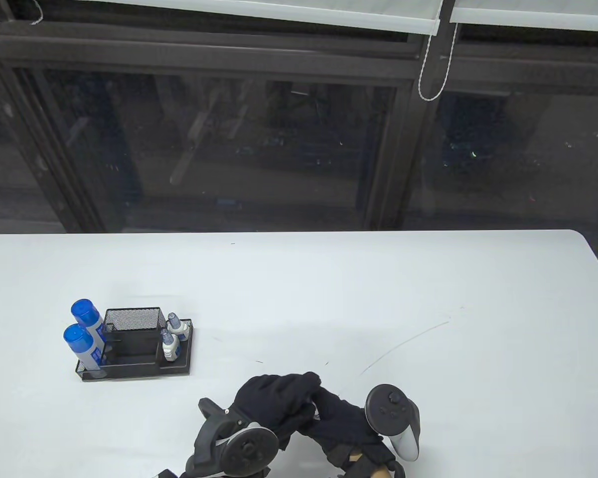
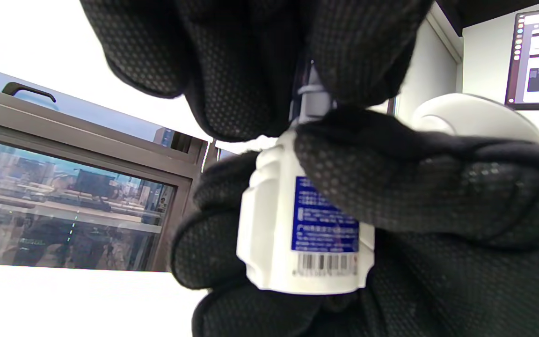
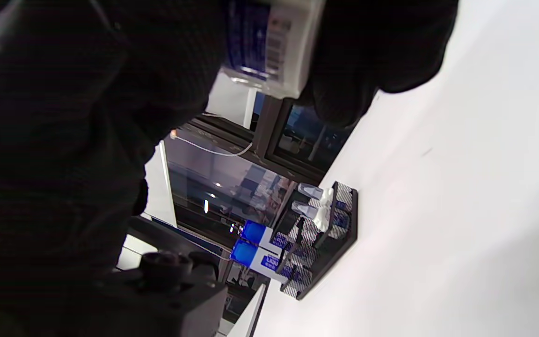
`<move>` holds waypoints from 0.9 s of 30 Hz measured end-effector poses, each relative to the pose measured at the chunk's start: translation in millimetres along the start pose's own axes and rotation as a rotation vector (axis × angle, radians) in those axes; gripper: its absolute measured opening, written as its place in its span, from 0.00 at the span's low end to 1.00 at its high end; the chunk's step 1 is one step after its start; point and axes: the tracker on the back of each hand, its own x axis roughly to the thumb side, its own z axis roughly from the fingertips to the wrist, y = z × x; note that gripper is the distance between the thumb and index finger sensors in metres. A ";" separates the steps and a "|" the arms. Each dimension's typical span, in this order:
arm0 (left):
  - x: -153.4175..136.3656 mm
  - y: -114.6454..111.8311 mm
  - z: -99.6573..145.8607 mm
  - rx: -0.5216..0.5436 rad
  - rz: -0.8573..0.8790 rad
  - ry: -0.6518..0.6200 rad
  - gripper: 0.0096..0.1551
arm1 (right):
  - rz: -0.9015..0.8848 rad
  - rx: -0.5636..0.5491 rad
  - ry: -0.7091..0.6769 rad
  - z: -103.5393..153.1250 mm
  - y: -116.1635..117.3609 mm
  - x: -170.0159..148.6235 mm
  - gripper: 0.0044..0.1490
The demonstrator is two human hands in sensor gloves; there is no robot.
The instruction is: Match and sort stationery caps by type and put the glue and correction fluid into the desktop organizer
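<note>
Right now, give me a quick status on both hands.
Left hand pinches the bottle's top. Right hand grips the white bottle. Organizer already holds four bottles. Nothing between.

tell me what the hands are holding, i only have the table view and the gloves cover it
Observer: The left wrist view shows a small white correction fluid bottle with a blue label, gripped by the right hand.
Operator: is the cap on
Observer: The left hand pinches at the bottle's grey neck; its fingers hide whether a cap is there.
Operator: which way is the barcode facing
Observer: In the left wrist view it sits at the label's lower end, near the bottle's base, facing the camera.
</note>
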 end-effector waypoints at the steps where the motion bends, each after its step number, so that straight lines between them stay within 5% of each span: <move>1: -1.6 1.6 -0.2 0.009 -0.005 0.003 0.30 | 0.012 -0.009 0.003 -0.1 -1.0 -0.8 0.46; 6: -27.3 20.5 -0.3 0.086 -0.049 0.092 0.29 | 0.085 -0.059 0.074 2.4 -9.9 -5.3 0.47; 14: -129.7 37.8 18.9 0.115 -0.154 0.455 0.29 | 0.095 -0.094 0.081 4.5 -18.0 -6.5 0.43; 19: -177.7 27.2 37.7 0.060 -0.263 0.629 0.29 | 0.113 -0.091 0.077 4.4 -17.5 -5.6 0.43; 27: -204.2 -0.5 43.3 -0.016 -0.309 0.710 0.28 | 0.158 -0.083 0.087 3.8 -17.5 -7.5 0.42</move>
